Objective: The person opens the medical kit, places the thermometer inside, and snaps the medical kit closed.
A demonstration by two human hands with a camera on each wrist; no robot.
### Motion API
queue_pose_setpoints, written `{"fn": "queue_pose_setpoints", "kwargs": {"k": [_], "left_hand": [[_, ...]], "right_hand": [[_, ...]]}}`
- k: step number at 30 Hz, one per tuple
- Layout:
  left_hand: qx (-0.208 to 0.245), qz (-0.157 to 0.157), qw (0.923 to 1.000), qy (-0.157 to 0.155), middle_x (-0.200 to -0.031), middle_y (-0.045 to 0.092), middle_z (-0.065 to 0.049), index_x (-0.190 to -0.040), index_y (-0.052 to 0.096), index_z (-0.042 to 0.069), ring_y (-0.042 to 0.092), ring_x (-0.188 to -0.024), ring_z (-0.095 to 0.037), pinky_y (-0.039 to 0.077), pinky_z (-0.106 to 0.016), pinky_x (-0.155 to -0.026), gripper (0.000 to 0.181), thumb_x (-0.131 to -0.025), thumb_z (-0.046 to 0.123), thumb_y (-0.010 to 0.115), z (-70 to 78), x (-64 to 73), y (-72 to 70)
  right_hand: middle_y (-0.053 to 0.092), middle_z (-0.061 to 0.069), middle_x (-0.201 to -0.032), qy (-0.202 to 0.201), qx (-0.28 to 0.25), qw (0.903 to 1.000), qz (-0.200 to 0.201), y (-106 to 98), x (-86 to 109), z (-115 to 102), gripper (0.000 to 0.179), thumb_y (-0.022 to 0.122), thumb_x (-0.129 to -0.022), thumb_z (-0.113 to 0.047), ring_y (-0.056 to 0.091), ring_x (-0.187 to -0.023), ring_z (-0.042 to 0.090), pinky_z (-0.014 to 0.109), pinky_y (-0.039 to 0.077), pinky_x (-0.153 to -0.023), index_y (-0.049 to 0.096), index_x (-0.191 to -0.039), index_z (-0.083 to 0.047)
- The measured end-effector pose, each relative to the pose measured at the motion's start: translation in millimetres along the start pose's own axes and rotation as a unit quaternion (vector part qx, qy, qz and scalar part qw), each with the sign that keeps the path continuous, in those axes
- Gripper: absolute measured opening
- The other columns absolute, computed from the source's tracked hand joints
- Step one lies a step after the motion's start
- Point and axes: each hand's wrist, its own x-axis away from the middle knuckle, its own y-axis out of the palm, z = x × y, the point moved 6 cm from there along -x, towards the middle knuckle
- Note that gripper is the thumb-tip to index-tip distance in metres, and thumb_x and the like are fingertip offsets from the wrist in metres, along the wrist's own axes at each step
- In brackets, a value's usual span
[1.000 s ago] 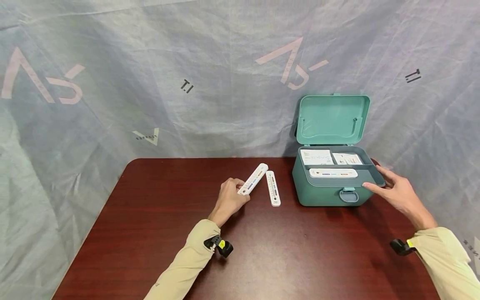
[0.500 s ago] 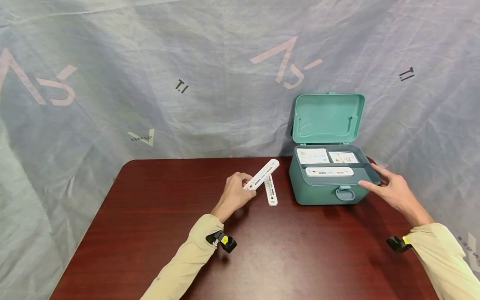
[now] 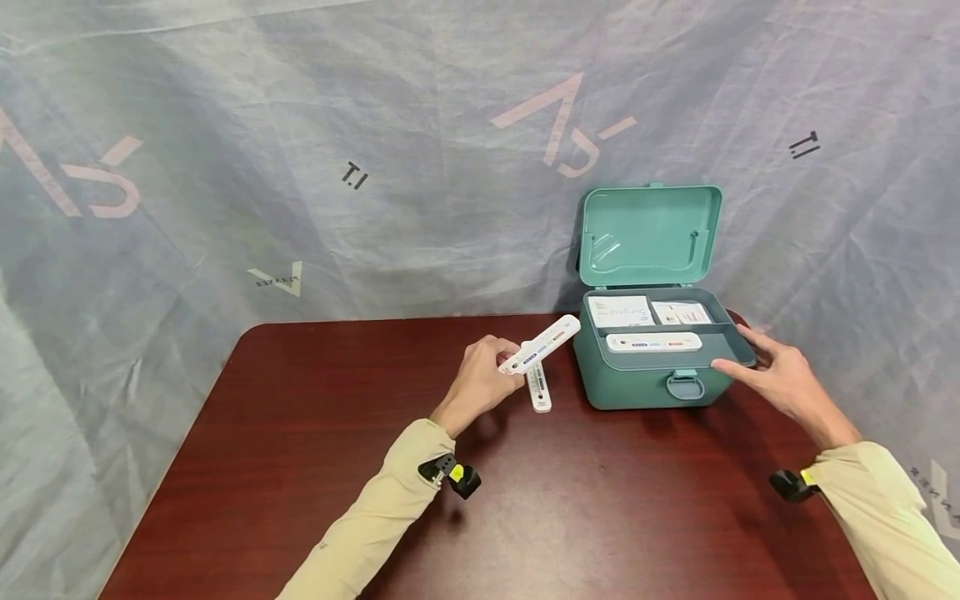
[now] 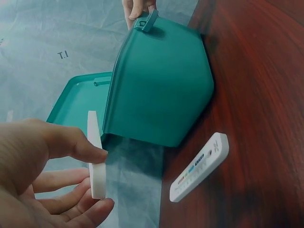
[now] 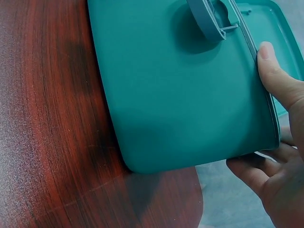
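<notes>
My left hand (image 3: 482, 379) pinches a white thermometer (image 3: 547, 342) with printed coloured labels near one end, between thumb and fingers. Its far end points up and right, overlapping the left edge of the green box (image 3: 626, 385) in the head view. Below it, a second white thermometer (image 3: 539, 390) lies on the table. Inside the front part of the box a third thermometer (image 3: 681, 342) lies flat. At the box's right front corner my right hand (image 3: 783, 379) grips the wall, thumb (image 5: 267, 52) on the front rim and fingers around the side.
The box's lid (image 3: 651, 237) stands open at the back, before a grey cloth backdrop (image 3: 420, 192). Behind a divider lie a packet marked "Surgical" (image 3: 621, 312) and smaller white packets (image 3: 681, 313). Everything rests on a dark red wooden table (image 3: 322, 400).
My left hand has lifted the thermometer and carried it right, over the one on the table, to the box's left edge. My right hand keeps its grip on the box.
</notes>
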Motion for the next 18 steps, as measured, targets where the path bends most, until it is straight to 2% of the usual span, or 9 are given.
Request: {"fn": "queue_pose_setpoints", "kwargs": {"k": [9,18], "left_hand": [[0.003,-0.007,0.9998,0.016,-0.094,0.062,-0.006,-0.108,0.068,0.001,0.058,-0.084,-0.018,0.046,-0.025,-0.073,0.04,-0.068,0.005,0.075,10.2,-4.9,0.2],[-0.005,-0.001,0.9991,0.043,-0.092,0.063,-0.005,-0.102,0.07,0.004,0.058,-0.083,-0.019,0.045,-0.024,-0.072,0.035,-0.068,0.006,0.076,21.9,-9.7,-0.7]], "right_hand": [[0.035,0.036,-0.139,-0.001,-0.002,1.0,0.005,0,0.5,1,0.084,0.069,-0.085,-0.037,0.044,-0.091,-0.018,0.005,0.041,-0.065,0.025,-0.149,-0.004],[0.038,0.036,-0.137,-0.005,-0.006,1.0,0.006,1,-0.1,0,0.083,0.069,-0.086,-0.036,0.043,-0.089,-0.02,0.005,0.041,-0.065,0.025,-0.149,-0.004]]}}
